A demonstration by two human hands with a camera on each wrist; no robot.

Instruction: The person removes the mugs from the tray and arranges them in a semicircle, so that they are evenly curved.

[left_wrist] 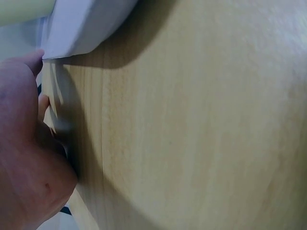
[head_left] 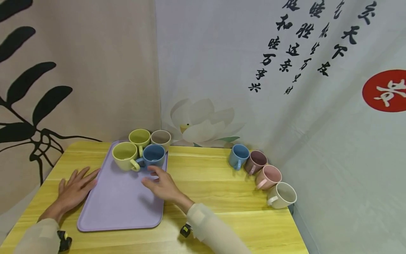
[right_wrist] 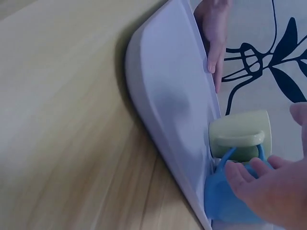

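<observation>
A lilac tray [head_left: 120, 208] lies on the table. At its far end stand two yellow-green mugs [head_left: 120, 160], a grey-brown mug [head_left: 161, 138] and a blue mug [head_left: 153, 155], all upright and close together. My right hand [head_left: 165, 187] is over the tray just in front of the blue mug, thumb and fingers apart, holding nothing. In the right wrist view those fingers overlap the blue mug [right_wrist: 223, 196]; whether they touch it I cannot tell. My left hand [head_left: 74, 188] rests at the tray's left edge with straight fingers, its fingertips touching the rim.
To the right on the wooden table [head_left: 203, 183], a row of mugs runs along the edge: blue [head_left: 238, 157], dark mauve [head_left: 255, 162], pink [head_left: 269, 177] and cream [head_left: 282, 195]. A printed curtain [head_left: 203, 70] hangs behind the table and along its right side.
</observation>
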